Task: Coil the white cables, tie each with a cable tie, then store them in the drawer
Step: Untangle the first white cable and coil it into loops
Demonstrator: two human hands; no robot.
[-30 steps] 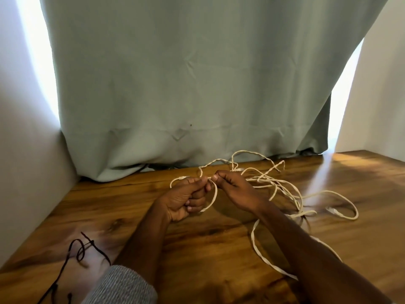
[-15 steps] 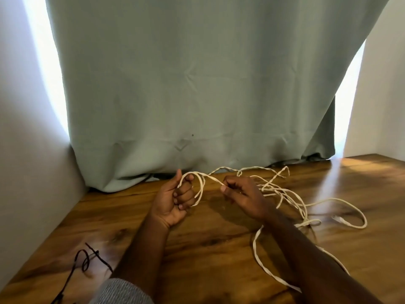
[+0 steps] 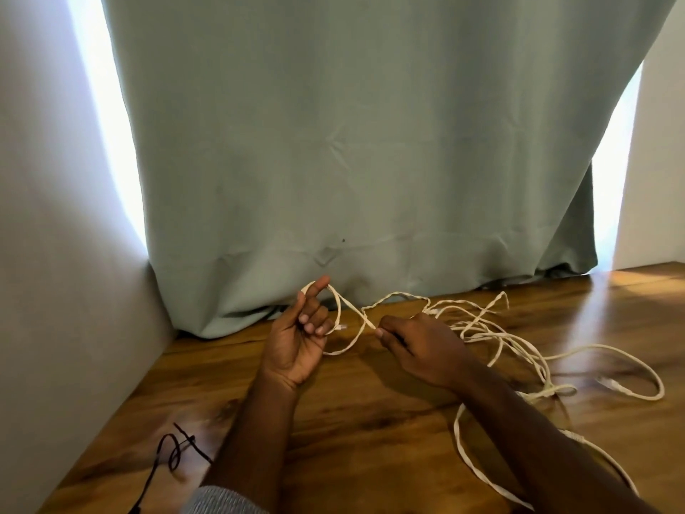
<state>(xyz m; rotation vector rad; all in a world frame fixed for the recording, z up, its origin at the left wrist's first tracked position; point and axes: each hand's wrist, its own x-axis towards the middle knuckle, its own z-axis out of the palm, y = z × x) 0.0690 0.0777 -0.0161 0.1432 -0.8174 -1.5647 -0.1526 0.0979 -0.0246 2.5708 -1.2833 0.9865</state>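
A: How many hands were in view, and what did each hold?

B: 2. The left hand [image 3: 296,339] was raised palm-up, fingers curled, with a loop of white cable [image 3: 489,339] hung over the forefinger and thumb. The right hand [image 3: 419,346] lay just right of it, thumb and forefinger pinched on the same cable at a twisted spot.

A: Where was the rest of the cable?

B: In a loose tangle on the table [image 3: 370,432], spreading right and near from the right hand, 1 strand running under the right forearm. I couldn't tell whether it was 1 cable or more.

A: Anything else?

B: 1 thin black cord [image 3: 174,450] at the near left, well apart from the hands, and 1 green curtain [image 3: 352,142] along the far edge.
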